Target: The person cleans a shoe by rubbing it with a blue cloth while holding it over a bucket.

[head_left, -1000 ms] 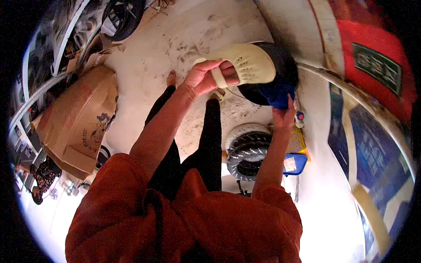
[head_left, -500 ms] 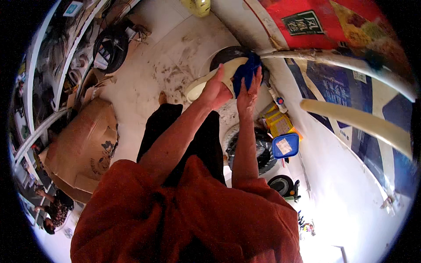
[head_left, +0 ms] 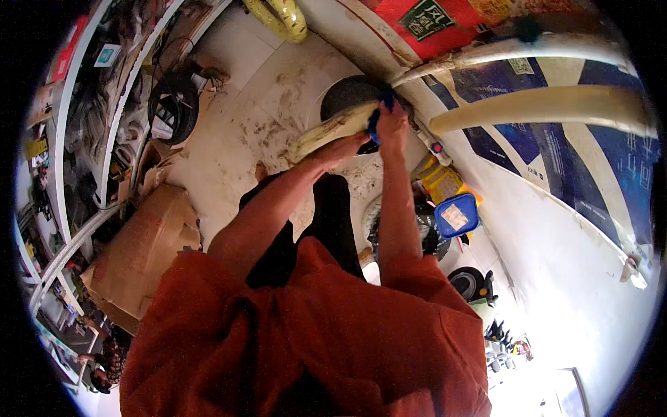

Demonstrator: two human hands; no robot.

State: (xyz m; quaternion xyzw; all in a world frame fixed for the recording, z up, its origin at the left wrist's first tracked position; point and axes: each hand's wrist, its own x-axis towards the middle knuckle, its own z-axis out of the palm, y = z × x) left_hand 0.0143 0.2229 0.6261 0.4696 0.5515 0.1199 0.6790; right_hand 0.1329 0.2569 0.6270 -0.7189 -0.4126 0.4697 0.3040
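Both hands gripped the work: left hand (head_left: pixel 345 147) clasped the long cream curved panel (head_left: pixel 326 132), right hand (head_left: pixel 391 118) pressed a blue cloth (head_left: pixel 375 119) upon it, wiping seemingly unfinished.

floor (head_left: pixel 264 90): pale tiles, stained with dark smears and grit. shelving (head_left: pixel 76 139): white racks along the left side, crowded with small goods and coiled black tyres (head_left: pixel 174 108). cardboard boxes (head_left: pixel 139 254): flattened and stacked, laid at the foot of the racks. wall (head_left: pixel 556 229): white, partly covered by a blue printed banner (head_left: pixel 611 160); a red poster (head_left: pixel 445 24) is seen above it. blue lidded tub (head_left: pixel 456 215): set near the wall beside yellow packaging (head_left: pixel 441 182). light: strong glare is seen at the lower right.
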